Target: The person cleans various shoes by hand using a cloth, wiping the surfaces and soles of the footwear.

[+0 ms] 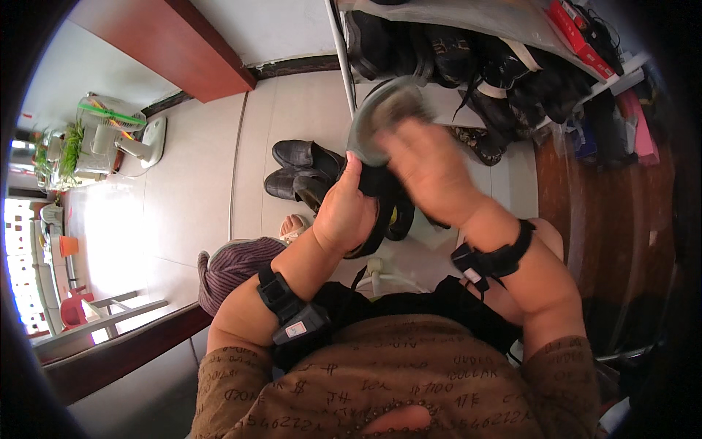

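Note:
My left hand (348, 206) grips a dark shoe with a pale grey sole (362, 131), its thumb against the sole's edge. The sole is turned up and tilted away from me. Over it is my right hand (430, 159), blurred by motion, with its fingers at the sole. A brownish blur (403, 104) shows at those fingertips; whether it is a held brush, a cloth or part of the shoe cannot be told. Just beyond my left hand, a pair of black leather shoes (293, 153) stands on the floor. Another dark shoe (403, 219) with a yellow patch is partly hidden below.
A shoe rack (343, 55) holding several dark shoes (449, 49) stands ahead on the right, with a red box (581, 38) on top. A brown wooden surface (592, 230) lies right. On the tiled floor (186, 181) at left stands a white fan (148, 142). Striped fabric (236, 269) is by my left arm.

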`<state>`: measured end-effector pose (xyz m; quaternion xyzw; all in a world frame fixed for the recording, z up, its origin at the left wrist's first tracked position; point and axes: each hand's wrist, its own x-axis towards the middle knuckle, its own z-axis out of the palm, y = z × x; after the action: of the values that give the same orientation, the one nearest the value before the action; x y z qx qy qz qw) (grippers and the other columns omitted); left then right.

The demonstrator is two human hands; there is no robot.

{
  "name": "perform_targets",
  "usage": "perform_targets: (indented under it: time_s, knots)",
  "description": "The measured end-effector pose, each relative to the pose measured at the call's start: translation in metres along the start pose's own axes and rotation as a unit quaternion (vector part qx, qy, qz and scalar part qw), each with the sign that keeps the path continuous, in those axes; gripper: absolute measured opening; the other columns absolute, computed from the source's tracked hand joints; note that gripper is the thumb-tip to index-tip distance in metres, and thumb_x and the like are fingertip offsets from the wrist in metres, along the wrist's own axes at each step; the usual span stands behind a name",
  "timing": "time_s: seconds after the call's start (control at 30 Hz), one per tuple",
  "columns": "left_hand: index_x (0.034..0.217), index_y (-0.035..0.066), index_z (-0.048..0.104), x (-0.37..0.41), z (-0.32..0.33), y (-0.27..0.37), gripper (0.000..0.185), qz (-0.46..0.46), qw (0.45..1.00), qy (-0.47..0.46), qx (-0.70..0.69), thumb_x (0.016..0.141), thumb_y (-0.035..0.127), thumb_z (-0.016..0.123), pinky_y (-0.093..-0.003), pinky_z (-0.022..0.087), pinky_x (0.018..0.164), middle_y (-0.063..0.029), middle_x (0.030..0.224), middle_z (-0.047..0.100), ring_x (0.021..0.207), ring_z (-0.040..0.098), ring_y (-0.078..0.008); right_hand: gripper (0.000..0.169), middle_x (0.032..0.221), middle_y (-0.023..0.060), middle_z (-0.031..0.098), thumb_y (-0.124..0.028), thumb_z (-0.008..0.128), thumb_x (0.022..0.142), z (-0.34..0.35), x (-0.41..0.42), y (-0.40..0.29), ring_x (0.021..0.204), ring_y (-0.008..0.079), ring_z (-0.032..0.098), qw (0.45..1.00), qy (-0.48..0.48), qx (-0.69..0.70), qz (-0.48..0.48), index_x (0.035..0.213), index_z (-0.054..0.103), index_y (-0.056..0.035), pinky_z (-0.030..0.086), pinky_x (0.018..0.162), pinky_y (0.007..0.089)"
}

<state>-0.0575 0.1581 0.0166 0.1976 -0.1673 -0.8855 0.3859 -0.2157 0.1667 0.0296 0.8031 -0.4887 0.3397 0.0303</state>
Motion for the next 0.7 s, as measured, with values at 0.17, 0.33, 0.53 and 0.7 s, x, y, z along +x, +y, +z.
perform_targets:
  time_s: [0.17,0.33,0.53,0.7]
  knots:
    - [0.134,0.002,0.028,-0.008,-0.012,-0.010,0.049,-0.017,0.999,0.003,0.041,0.097,0.034,0.029,-0.0349,0.027,0.104,-0.0104,0.136,0.037,0.124,0.036,-0.0220,0.034,0.105,0.0074,0.052,-0.002,0.050,0.074,0.013,0.002,0.037,0.084,0.0272,0.049,0.993,-0.053,-0.105,0.020,0.107,0.058,-0.0074,0.045,0.074,0.0359]
    - [0.130,0.003,0.036,-0.005,-0.019,-0.006,0.052,-0.023,0.994,0.032,0.106,0.097,0.041,0.023,-0.0322,0.032,0.099,-0.0080,0.128,0.045,0.117,0.043,-0.0190,0.026,0.104,0.0119,0.053,-0.005,0.053,0.077,0.017,-0.010,0.003,0.089,0.0314,0.050,0.990,-0.092,0.090,0.063,0.102,0.060,-0.0043,0.044,0.079,0.0381]
    - [0.129,0.003,0.037,-0.002,-0.022,0.003,0.054,-0.025,0.995,0.041,0.091,0.096,0.043,0.025,-0.0327,0.036,0.096,-0.0090,0.126,0.047,0.114,0.046,-0.0200,0.026,0.099,0.0072,0.052,-0.006,0.053,0.077,0.012,-0.005,0.004,0.085,0.0267,0.051,0.998,-0.052,0.027,-0.002,0.103,0.060,-0.0065,0.045,0.075,0.0360]
    - [0.135,0.005,0.030,-0.008,-0.007,-0.005,0.055,-0.065,0.994,0.020,0.090,0.096,0.042,0.022,-0.0364,0.030,0.103,-0.0101,0.136,0.037,0.122,0.039,-0.0237,0.029,0.099,0.0083,0.053,-0.007,0.051,0.080,0.007,0.014,0.060,0.083,0.0289,0.051,0.988,0.041,-0.132,0.068,0.109,0.057,-0.0086,0.045,0.073,0.0369]
